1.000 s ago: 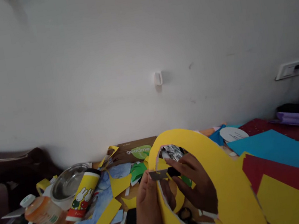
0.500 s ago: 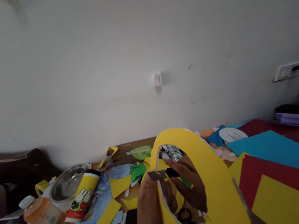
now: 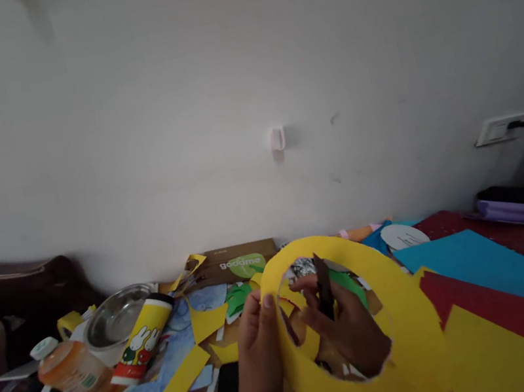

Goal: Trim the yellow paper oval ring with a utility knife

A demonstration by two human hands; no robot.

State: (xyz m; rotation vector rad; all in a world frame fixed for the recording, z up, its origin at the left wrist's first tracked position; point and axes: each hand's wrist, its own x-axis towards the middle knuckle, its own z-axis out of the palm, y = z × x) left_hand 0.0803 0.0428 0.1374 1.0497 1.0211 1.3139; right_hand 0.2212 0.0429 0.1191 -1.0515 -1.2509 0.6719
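A large yellow ring (image 3: 409, 325) of thick card or foam board, with a ragged pale edge around its hole, is held up in front of me. My left hand (image 3: 259, 349) pinches its left rim, thumb on the near face. Through the hole shows my right hand (image 3: 356, 333), its fingers closed around a dark utility knife (image 3: 325, 287) whose blade points upward. The knife appears apart from the ring's edge. My right wrist is hidden behind the ring.
Yellow scraps (image 3: 185, 379), a steel bowl (image 3: 112, 319), a rabbit-print tumbler (image 3: 142, 337) and an orange drink bottle (image 3: 74, 371) crowd the left. Blue (image 3: 493, 272), red (image 3: 515, 321) and yellow sheets (image 3: 496, 357) lie at right. A brown box (image 3: 241, 252) stands by the wall.
The ring has turned to face me more, so its hole looks rounder. The knife blade has left the left inner edge and swung from sideways to upright.
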